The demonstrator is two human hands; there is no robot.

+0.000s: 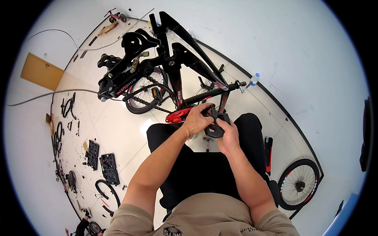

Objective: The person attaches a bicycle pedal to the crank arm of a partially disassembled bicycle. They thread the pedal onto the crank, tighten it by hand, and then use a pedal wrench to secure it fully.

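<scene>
A black bicycle pedal (215, 130) is between my two hands, just above my lap. My right hand (229, 138) is closed on the pedal's right side, with the thumb on top. My left hand (196, 121) has its fingers curled round the pedal's far left end, by the axle; the fingertips are partly hidden. Just left of that hand shows a red chainring (177, 115). The black bicycle frame (179, 70) stands in front of me. A rear derailleur (112, 84) and a chain (138, 100) hang at its left. Another pedal (156, 94) shows beyond the chain.
A wheel (299, 185) lies at the right, near a black-and-red saddle (268, 149). Open tool cases (110, 168) lie on the left floor, with a loose tyre (107, 194) close by. A water bottle (255, 79) stands by the right wall. Cables (55, 93) stick out leftward.
</scene>
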